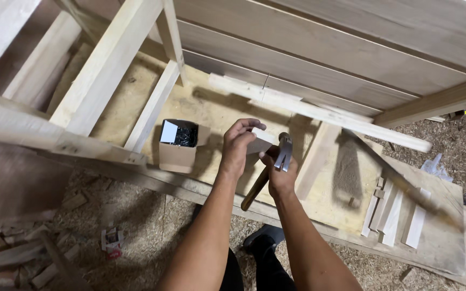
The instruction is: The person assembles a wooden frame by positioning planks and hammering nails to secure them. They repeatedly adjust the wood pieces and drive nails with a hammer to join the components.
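My left hand point(239, 144) grips a small pale wood block point(261, 141) at mid-frame, above a chipboard panel point(217, 110). My right hand point(281, 175) is right beside it, closed around a claw hammer point(282, 151) just below the steel head; the brown wooden handle point(254, 189) slants down to the left, under my left wrist. Block and hammer head nearly touch. An open cardboard box of dark nails point(179, 143) stands just left of my left hand.
A raw-timber frame point(103, 70) rises at upper left, with wide boards point(319, 59) behind. A long thin strip point(324, 114) lies diagonally past the hands. Short wood offcuts point(392, 213) lie at right on a board. Sawdust and scraps cover the floor point(136, 226).
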